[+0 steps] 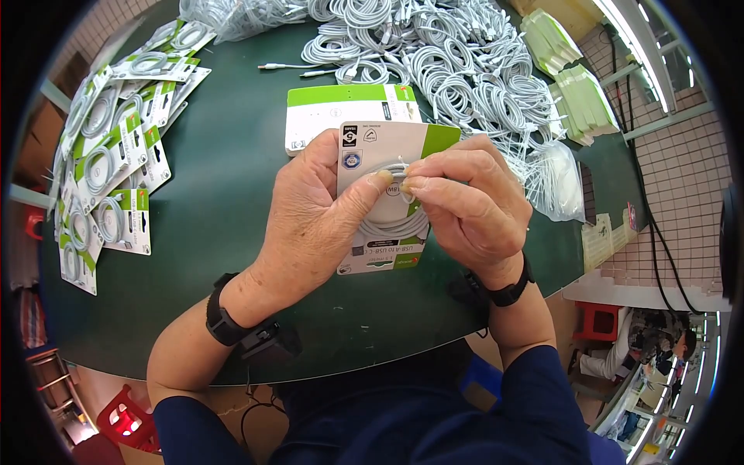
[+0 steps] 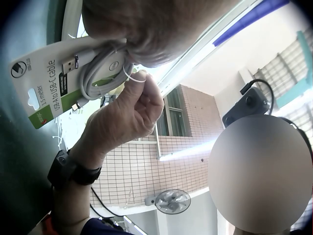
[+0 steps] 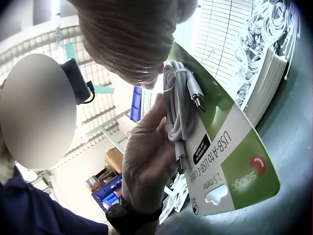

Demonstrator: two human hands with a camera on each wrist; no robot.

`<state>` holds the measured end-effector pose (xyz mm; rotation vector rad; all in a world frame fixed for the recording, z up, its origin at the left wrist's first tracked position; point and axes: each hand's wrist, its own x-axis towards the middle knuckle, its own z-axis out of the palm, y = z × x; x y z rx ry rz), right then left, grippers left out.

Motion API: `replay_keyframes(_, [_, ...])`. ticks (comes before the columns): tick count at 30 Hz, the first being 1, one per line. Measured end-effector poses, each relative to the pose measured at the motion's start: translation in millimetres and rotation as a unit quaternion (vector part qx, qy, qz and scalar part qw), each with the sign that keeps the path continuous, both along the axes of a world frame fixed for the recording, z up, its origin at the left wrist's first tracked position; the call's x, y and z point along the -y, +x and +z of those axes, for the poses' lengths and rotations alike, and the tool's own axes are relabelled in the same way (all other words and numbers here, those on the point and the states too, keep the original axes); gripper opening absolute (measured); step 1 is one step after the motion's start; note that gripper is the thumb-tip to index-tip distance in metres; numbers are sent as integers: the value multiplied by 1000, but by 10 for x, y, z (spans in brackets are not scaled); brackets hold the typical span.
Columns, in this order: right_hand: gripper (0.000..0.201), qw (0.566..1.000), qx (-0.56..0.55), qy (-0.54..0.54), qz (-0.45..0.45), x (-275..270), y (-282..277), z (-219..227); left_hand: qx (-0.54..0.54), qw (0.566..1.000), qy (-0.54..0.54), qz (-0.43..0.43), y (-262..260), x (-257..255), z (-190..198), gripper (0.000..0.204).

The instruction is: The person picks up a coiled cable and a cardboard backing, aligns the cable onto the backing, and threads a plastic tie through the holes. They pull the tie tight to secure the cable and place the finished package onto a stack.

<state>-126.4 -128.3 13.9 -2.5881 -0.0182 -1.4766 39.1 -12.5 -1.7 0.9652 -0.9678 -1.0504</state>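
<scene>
My left hand (image 1: 310, 217) grips a white and green cable card (image 1: 370, 145) by its side, with the thumb pressing on a coiled white USB cable (image 1: 391, 230). The card is printed "USB-A to USB-C cable". Both plugs show beside the coil in the wrist views, the USB-A plug (image 2: 71, 64) and the smaller USB-C plug (image 2: 77, 105). Between thumb and forefinger, my right hand (image 1: 480, 205) pinches a thin white tie (image 2: 131, 78) that loops out from the coil. The two hands meet over the card's middle, and the fingertips hide part of the coil.
Behind the card lies a stack of blank-faced cards (image 1: 310, 116). A large heap of coiled cables (image 1: 465, 77) covers the back. Finished carded cables (image 1: 101, 170) overlap at the left. Bundled cards (image 1: 585, 105) and a bag of white ties (image 1: 554, 178) sit at the right.
</scene>
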Motion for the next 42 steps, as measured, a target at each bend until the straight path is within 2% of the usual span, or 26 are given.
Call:
replay_keyframes(5, [30, 999, -18, 42, -15, 21, 28, 5, 7, 1000, -2, -5, 1, 4, -38, 39])
replay_keyframes(8, [28, 997, -44, 66, -10, 43, 19, 23, 98, 992, -51, 65, -75, 18, -112, 28])
replay_keyframes(11, [29, 998, -38, 43, -12, 29, 4, 29, 125, 989, -48, 70, -73, 15, -125, 29])
replay_keyframes(17, [29, 998, -61, 13, -13, -16, -11, 67, 22, 999, -26, 39, -55, 19, -99, 33])
replay_keyframes(23, [30, 996, -76, 44, -26, 8, -27, 95, 33, 999, -15, 31, -72, 7, -58, 37])
replay_keyframes(29, [23, 981, -110, 156, 8, 7, -84, 141, 66, 997, -17, 44, -77, 9, -37, 41])
replay_keyframes(32, [23, 975, -101, 197, 32, 36, -96, 165, 27, 999, -23, 24, -22, 32, -69, 41])
replay_keyframes(33, [19, 963, -117, 244, 19, 30, -153, 257, 30, 999, -21, 18, -3, 29, -61, 41])
replay_keyframes(35, [16, 930, -40, 366, -6, 82, -197, 221, 37, 999, -17, 5, 22, 19, -31, 40])
replay_keyframes(37, [17, 869, 3, 494, -4, 156, -223, 230, 24, 1000, -19, -2, -5, 2, 6, 40])
replay_keyframes(40, [19, 791, -94, 603, 47, 328, -202, 35, 19, 1000, -17, -9, -63, -22, 43, 40])
replay_keyframes(41, [23, 753, -124, 645, 54, 315, -172, -29, 18, 1000, -14, -10, -80, -32, 46, 40])
replay_keyframes(42, [22, 703, -129, 690, 117, 301, -155, -60, 25, 1000, -15, -10, -90, -38, 46, 40])
